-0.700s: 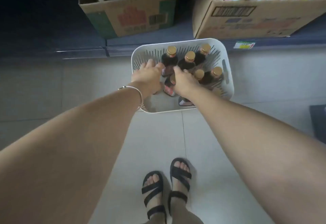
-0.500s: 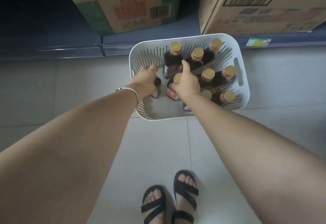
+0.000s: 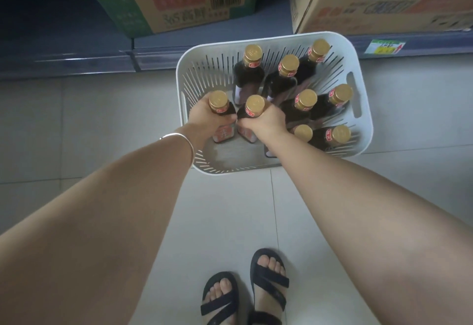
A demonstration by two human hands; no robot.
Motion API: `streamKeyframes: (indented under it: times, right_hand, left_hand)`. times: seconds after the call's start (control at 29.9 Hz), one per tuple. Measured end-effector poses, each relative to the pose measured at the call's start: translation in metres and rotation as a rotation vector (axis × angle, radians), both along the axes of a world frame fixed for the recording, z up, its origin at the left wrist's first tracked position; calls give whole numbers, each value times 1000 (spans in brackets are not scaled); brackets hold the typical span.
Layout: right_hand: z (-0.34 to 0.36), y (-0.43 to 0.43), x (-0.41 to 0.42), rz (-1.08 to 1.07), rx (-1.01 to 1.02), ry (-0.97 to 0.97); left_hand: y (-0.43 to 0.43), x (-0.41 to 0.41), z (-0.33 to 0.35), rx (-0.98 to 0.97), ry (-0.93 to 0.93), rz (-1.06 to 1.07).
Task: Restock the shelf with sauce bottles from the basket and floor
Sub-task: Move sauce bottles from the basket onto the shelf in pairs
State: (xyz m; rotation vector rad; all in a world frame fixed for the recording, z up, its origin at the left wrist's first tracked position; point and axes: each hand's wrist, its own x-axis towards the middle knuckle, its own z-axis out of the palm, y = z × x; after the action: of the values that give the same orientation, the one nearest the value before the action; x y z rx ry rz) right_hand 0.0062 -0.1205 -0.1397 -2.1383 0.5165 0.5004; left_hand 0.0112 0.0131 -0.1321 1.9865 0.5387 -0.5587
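Both grips have firmed since a moment ago: the left hand (image 3: 204,117) curls its fingers round one gold-capped sauce bottle (image 3: 221,109), the right hand (image 3: 267,122) round the neighbouring bottle (image 3: 254,109), both upright inside the white basket (image 3: 364,109) on the floor.

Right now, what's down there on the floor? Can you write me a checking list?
Surface: tiled floor.
Job's things: white basket on the floor, seven bottles loose in it.
Clutter: nothing seen.
Hands: left hand grips the left bottle by its neck; right hand grips the right bottle the same way.
Cables: nothing seen.
Surroundings: two boxes on the low shelf; black sandals.
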Motion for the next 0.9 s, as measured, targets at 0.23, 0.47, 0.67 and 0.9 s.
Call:
streamKeyframes:
  times: [0.23, 0.47, 0.67, 0.9]
  right_hand:
    - [80, -2, -13, -107, 13, -17]
    - [236, -13, -12, -105, 14, -6]
    - [387, -33, -10, -119, 28, -43]
    - [525, -51, -44, -172, 76, -168]
  left_hand:
    - [-6, -9, 77, 157, -112, -56]
    - [-16, -5, 239, 159, -119, -142]
    - [-28, 0, 391, 163, -184, -213]
    - [-32, -18, 528, 202, -306, -373]
